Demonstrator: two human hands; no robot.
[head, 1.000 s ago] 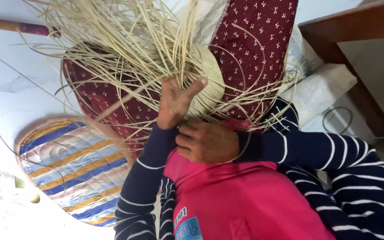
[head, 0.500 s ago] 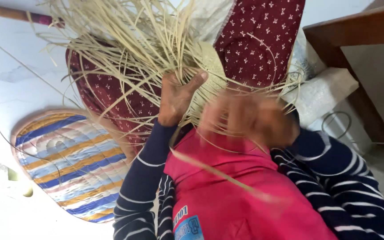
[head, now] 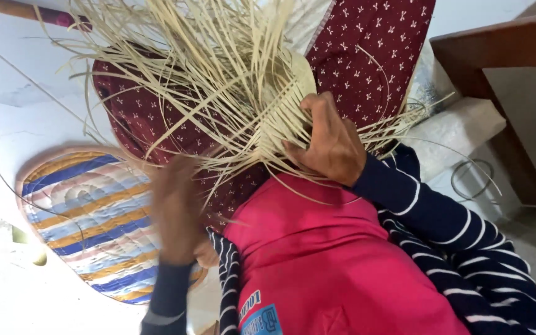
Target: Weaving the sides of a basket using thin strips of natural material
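Observation:
A half-woven basket of pale cane strips rests on my lap, over maroon patterned cloth. Many loose strips fan upward and to the sides. My right hand presses on the woven part at its near right side, fingers curled among the strips. My left hand is blurred, low and to the left of the basket, over the edge of the maroon cloth; whether it pinches a strip I cannot tell. A pink garment and navy striped sleeves fill the foreground.
A round striped mat in blue, yellow and pink lies on the white floor at left. A wooden table leg stands at right, with a white bundle and a wire coil beside it. A stick lies top left.
My right hand has moved up from my chest onto the basket. My left hand has come off the basket and swung down to the left.

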